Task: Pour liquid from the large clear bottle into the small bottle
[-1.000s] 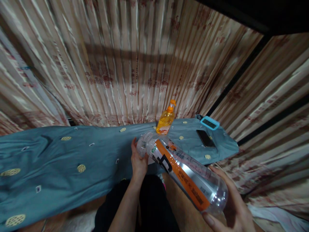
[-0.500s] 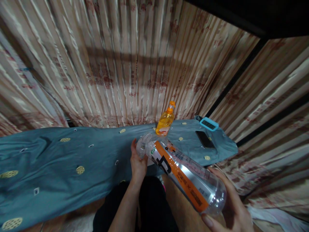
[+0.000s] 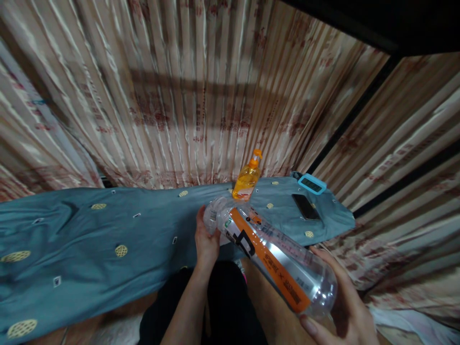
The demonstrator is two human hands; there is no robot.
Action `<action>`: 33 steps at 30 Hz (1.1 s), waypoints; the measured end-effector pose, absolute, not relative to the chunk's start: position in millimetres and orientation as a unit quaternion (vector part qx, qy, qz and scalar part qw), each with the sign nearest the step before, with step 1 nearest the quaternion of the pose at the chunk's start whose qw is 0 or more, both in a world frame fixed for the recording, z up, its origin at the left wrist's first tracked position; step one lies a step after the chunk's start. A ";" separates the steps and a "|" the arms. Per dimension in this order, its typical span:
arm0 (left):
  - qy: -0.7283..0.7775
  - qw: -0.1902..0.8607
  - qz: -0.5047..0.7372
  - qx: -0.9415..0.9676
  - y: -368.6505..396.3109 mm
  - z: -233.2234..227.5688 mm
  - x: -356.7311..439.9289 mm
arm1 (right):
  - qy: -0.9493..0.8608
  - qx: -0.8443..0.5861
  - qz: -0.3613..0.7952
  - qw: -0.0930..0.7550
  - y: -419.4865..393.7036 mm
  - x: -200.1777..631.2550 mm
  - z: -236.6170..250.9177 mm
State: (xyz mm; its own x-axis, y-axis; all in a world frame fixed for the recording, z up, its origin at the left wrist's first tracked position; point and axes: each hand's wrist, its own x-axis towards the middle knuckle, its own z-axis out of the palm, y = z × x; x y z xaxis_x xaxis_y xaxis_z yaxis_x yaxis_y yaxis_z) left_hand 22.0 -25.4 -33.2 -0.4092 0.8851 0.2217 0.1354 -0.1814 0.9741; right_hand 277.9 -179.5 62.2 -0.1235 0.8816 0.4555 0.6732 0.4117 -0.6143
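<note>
A large clear plastic bottle (image 3: pixel 276 261) with an orange and silver label lies tilted across the view, its base toward the lower right and its narrower end toward the upper left. My right hand (image 3: pixel 350 306) is closed around the base, thumb below and fingers above. Closed at the other end is my left hand (image 3: pixel 207 244), gripping a small clear plastic vessel (image 3: pixel 211 215) that meets the bottle's narrow end. Whether this is a cup or another bottle is hard to make out. Just behind stands an upright orange pump bottle (image 3: pixel 246 182) with yellow-orange liquid.
A teal cloth with yellow pineapple-like prints covers the long surface (image 3: pixel 143 239). On its right end lie a dark phone (image 3: pixel 305 207) and a light-blue framed digital clock (image 3: pixel 312 184). Patterned curtains (image 3: pixel 172 96) hang behind, with a black post (image 3: pixel 354 115) at the right.
Both hands and the bottle stay almost exactly in place. The view has shifted very slightly.
</note>
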 end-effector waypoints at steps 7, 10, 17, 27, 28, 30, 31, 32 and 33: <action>0.559 0.286 0.626 0.462 -25.3 -33.9 22.3 | -0.680 -0.551 0.174 0.451 -183.4 262.9 61.1; 0.561 0.292 0.618 0.468 -25.9 -33.3 21.4 | -0.619 -0.575 0.202 0.495 -186.4 250.9 61.4; 0.563 0.288 0.621 0.462 -24.5 -34.7 21.2 | -0.647 -0.559 0.199 0.479 -183.2 258.6 58.9; 0.558 0.298 0.625 0.457 -23.7 -35.4 22.5 | -0.530 -0.560 0.287 0.569 -187.9 240.4 57.5; 0.560 0.296 0.624 0.458 -23.5 -35.6 22.6 | -0.529 -0.561 0.285 0.569 -187.9 239.9 57.9; 0.567 0.288 0.621 0.458 -23.2 -36.3 22.8 | -0.525 -0.562 0.283 0.573 -188.0 238.7 59.4; 0.570 0.283 0.621 0.458 -23.1 -36.8 22.9 | -0.520 -0.564 0.284 0.576 -188.0 237.8 60.4; 0.572 0.280 0.620 0.457 -23.1 -37.2 22.9 | -0.514 -0.567 0.284 0.578 -188.0 236.6 61.4; 0.573 0.280 0.620 0.457 -23.2 -37.6 22.9 | -0.508 -0.569 0.286 0.580 -188.1 235.2 62.4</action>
